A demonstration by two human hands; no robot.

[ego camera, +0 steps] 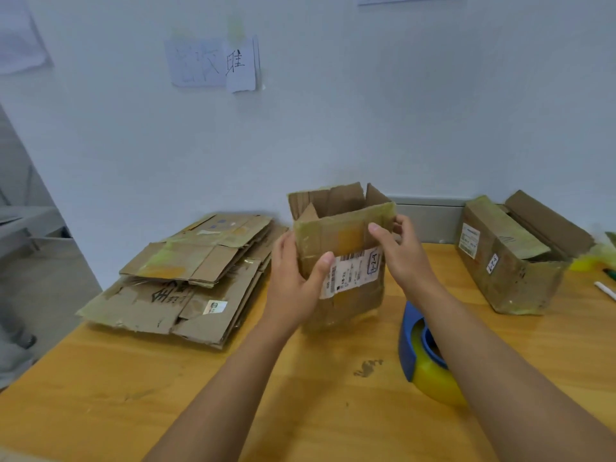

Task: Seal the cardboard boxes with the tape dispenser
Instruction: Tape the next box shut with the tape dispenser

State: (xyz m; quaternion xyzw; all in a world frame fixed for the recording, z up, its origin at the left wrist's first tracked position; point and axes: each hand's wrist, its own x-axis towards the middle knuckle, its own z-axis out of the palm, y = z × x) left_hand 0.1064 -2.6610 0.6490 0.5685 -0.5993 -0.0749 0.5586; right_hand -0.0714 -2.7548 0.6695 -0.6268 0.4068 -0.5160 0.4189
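Both hands (346, 265) grip the open box (343, 258) on a wooden table (300, 395); white wall (366, 128) behind.

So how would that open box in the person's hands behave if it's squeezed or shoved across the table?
The open cardboard box looks worn and creased, with old tape residue, so its walls would probably flex. Its top flaps stand open, giving little stiffness up there. It seems light, since the left hand and right hand steady it easily; it would likely slide or tip.
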